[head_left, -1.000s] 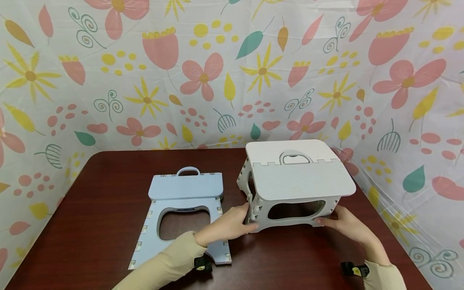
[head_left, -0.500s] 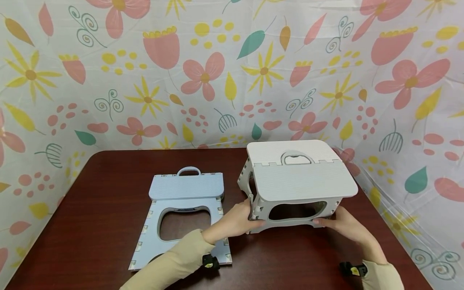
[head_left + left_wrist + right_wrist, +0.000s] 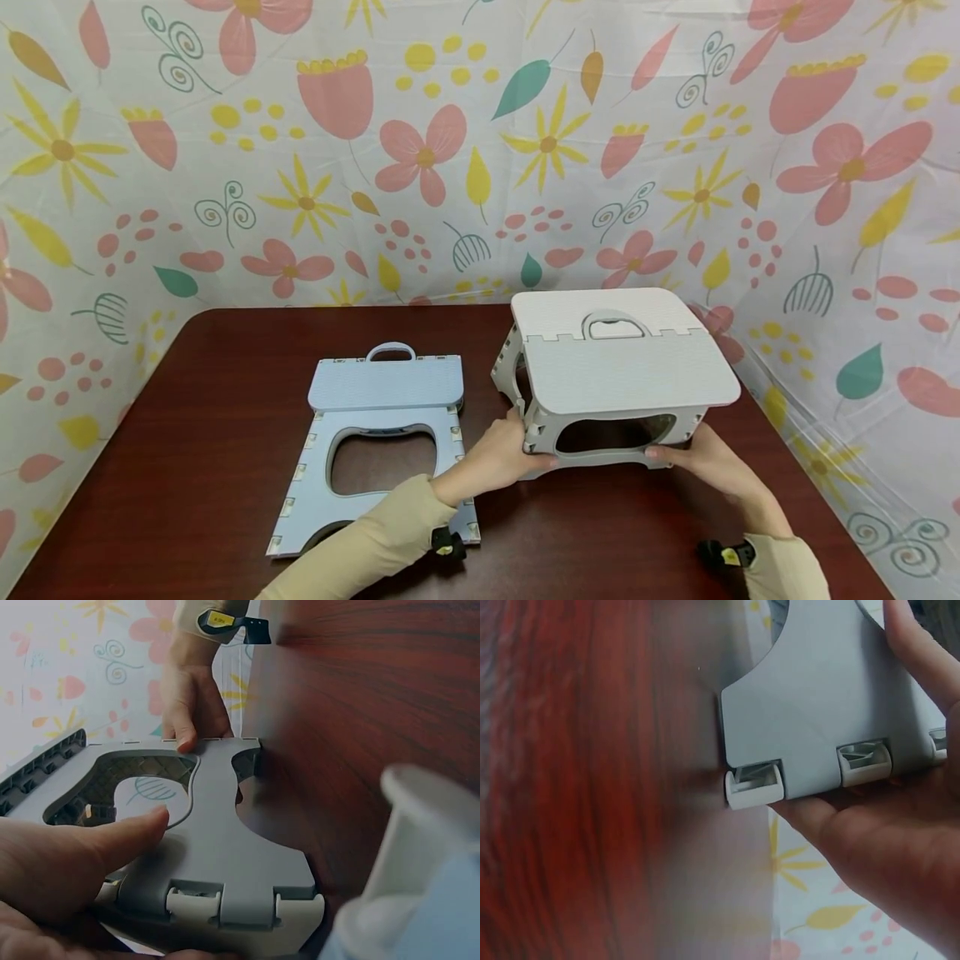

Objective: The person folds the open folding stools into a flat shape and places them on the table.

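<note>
An unfolded white folding step stool (image 3: 622,371) stands on the table at the right, its top flat and its handle lying in the top seam. My left hand (image 3: 495,458) grips the stool's near left corner. In the left wrist view its thumb (image 3: 131,840) lies across the grey-looking front panel (image 3: 214,817) beside the oval cutout, with fingers round the hinged edge. My right hand (image 3: 716,471) holds the near right corner, thumb on the front panel. The right wrist view shows its palm (image 3: 900,832) against the hinged edge; some fingertips are hidden behind the panel.
A light blue folding stool (image 3: 386,387) lies partly folded on the table at the left, its handle pointing away. My left forearm crosses over its near right part. The dark red wooden table (image 3: 202,433) borders a flower-patterned cloth (image 3: 420,242) at the back and sides.
My left hand has shifted slightly right, and its thumb has slid further onto the front panel. My right hand stays at its corner. The stools look nearly unmoved.
</note>
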Demonstrator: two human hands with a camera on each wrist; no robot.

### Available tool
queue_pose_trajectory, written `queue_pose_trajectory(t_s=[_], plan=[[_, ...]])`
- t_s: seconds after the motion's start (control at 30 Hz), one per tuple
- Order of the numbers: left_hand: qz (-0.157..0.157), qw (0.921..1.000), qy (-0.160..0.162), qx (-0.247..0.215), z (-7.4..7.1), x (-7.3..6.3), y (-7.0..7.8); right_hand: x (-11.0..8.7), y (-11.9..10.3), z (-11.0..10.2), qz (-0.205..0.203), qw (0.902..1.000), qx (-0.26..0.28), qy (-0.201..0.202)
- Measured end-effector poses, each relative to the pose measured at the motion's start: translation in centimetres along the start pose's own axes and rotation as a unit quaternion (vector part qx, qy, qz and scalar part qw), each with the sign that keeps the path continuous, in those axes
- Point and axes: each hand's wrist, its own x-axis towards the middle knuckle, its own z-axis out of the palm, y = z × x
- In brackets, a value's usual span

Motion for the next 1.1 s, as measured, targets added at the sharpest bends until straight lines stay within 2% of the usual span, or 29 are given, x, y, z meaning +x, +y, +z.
queue_pose_trajectory(t_s=[0.17, 0.37, 0.63, 0.9, 1.1], plan=[[-0.006, 0.9995, 0.028, -0.014, 0.4, 0.2, 0.01, 0.03, 0.35, -0.16, -0.021, 0.9997, 0.005, -0.01], [-0.011, 0.9991, 0.04, -0.011, 0.74, 0.52, -0.03, 0.1, 0.45, -0.2, -0.049, 0.9985, 0.011, -0.021], [-0.002, 0.9993, 0.039, -0.001, 0.61, 0.58, -0.1, 0.16, 0.52, -0.15, -0.071, 0.9969, 0.019, -0.029], [0.005, 0.9996, 0.026, -0.002, 0.51, 0.52, -0.28, 0.07, 0.45, -0.27, -0.056, 0.9975, 0.018, -0.04], [0.001, 0.9999, 0.013, -0.003, 0.36, 0.54, -0.31, 0.04, 0.5, -0.24, -0.067, 0.9964, 0.025, -0.045]])
